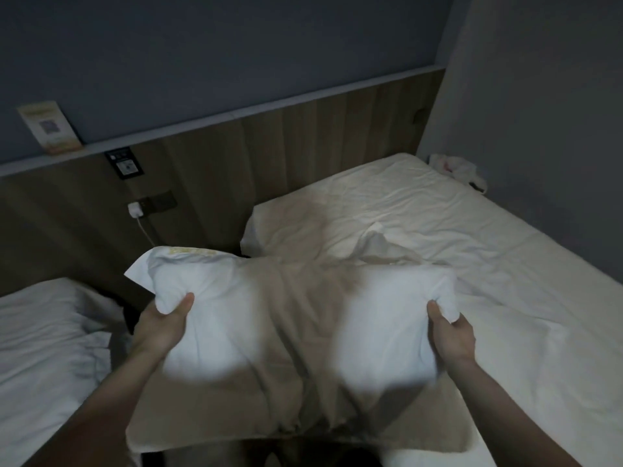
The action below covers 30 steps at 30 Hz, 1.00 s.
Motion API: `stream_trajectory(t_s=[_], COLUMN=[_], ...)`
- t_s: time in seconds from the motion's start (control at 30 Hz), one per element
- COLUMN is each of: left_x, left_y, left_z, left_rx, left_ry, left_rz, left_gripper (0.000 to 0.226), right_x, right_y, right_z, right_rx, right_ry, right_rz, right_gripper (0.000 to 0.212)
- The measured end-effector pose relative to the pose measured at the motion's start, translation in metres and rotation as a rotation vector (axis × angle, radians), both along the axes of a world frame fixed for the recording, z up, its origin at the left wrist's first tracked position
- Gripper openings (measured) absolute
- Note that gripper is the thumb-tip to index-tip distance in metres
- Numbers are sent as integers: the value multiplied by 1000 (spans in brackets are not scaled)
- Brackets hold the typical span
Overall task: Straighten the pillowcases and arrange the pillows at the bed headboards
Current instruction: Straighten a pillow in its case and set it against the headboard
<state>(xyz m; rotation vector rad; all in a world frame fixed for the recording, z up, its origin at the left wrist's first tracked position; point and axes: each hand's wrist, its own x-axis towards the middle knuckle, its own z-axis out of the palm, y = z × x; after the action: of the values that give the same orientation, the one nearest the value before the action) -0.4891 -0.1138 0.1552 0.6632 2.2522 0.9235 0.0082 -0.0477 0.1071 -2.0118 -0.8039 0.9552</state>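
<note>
I hold a white pillow [296,332] in its pillowcase in front of me, above the near left corner of the right bed [472,237]. My left hand [161,326] grips the pillow's left side, thumb on top. My right hand [450,335] pinches a bunch of the case at its right side. The pillowcase is wrinkled in the middle and its far edge is blurred. A wooden headboard panel [303,139] runs along the wall behind both beds.
A second bed [50,342] with a white sheet lies at the left, with a dark gap between the beds. A wall socket with a charger [136,208] and a card [50,128] on the ledge sit above. A plastic bag [462,170] lies in the far right corner.
</note>
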Motion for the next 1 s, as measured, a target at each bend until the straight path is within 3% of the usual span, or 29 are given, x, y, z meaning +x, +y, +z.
stream_trajectory(t_s=[0.33, 0.5, 0.8, 1.0], left_x=[-39, -48, -54, -64], left_y=[124, 193, 305, 389], left_z=[-2, -17, -27, -34], left_rx=[-27, -29, 8, 61], left_ry=[-35, -68, 6, -34], left_rz=[-55, 5, 21, 23], left_gripper=[74, 85, 84, 71], right_x=[-42, -53, -70, -81], right_y=[96, 178, 343, 445], right_z=[7, -7, -21, -37], right_rx=[2, 21, 19, -13], right_ry=[-15, 21, 55, 26], right_rz=[-60, -47, 12, 51], right_gripper=[58, 63, 66, 77])
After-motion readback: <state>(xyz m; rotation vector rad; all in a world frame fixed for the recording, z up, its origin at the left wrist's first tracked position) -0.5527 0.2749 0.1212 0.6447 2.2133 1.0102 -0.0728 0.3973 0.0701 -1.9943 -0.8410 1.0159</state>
